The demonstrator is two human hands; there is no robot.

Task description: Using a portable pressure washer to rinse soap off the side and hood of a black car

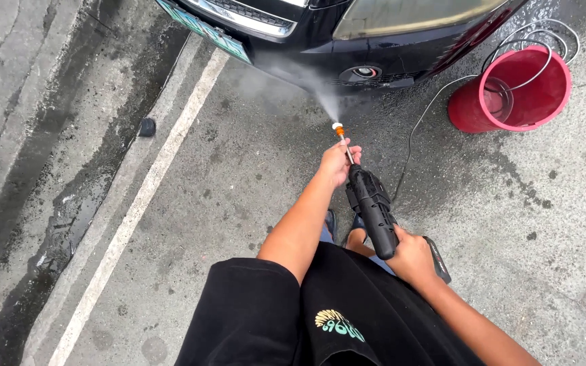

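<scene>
A black pressure-washer gun (372,207) points at the front bumper of a black car (347,41) at the top of the view. My right hand (412,256) grips the gun's handle at the rear. My left hand (337,161) holds the thin metal lance just behind the orange nozzle (338,127). A fan of water spray (306,85) leaves the nozzle and hits the bumper near a fog lamp (365,71).
A red bucket (530,102) with a coiled hose in it lies tipped at the upper right; a thin hose (415,129) runs from it across the wet concrete. A white painted line (144,196) and a dark wet gutter (62,224) lie to the left.
</scene>
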